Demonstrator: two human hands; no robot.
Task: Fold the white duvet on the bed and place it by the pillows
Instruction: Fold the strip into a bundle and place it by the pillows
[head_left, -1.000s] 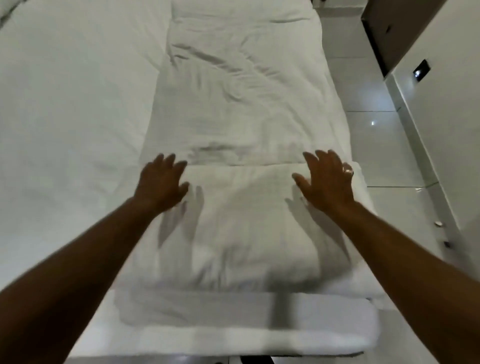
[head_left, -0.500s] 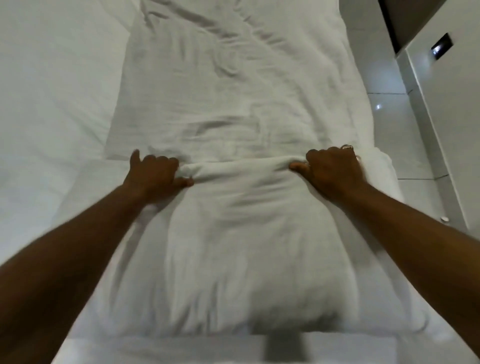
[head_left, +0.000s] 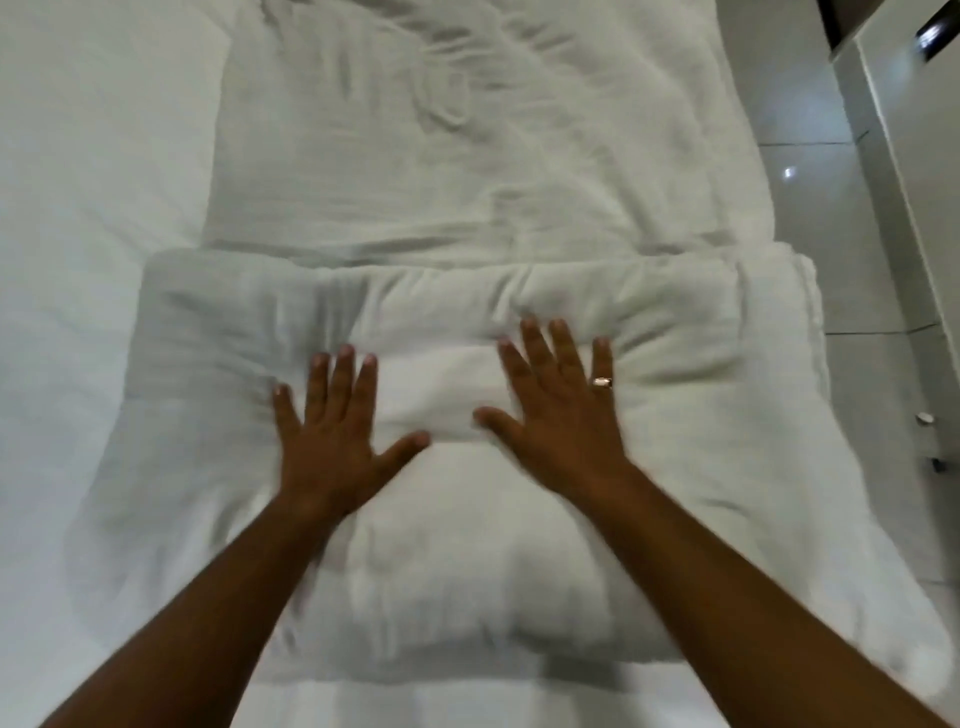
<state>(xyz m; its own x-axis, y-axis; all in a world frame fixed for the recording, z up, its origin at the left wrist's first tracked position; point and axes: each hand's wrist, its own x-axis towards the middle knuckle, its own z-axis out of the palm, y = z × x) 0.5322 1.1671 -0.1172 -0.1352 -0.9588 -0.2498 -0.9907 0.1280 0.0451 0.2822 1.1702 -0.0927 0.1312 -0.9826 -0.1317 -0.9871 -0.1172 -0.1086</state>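
The white duvet (head_left: 467, 171) lies as a long strip up the right side of the bed. Its near end is folded over into a thick pad (head_left: 218, 332) in front of me. My left hand (head_left: 332, 431) presses flat on the middle of that pad, fingers spread and straight. My right hand (head_left: 561, 410), wearing a ring, presses flat just to the right, fingers also spread. Both thumbs point inward with a narrow gap between them. No pillows are in view.
The bare white bed sheet (head_left: 98, 208) fills the left side. A glossy tiled floor (head_left: 852, 249) runs along the bed's right edge, and a white wall or cabinet (head_left: 924, 156) stands beyond it at the far right.
Both hands gripped the folded edge half a second ago; now they have let go and lie flat and closer together on the folded pad. The fold sits further up the duvet.
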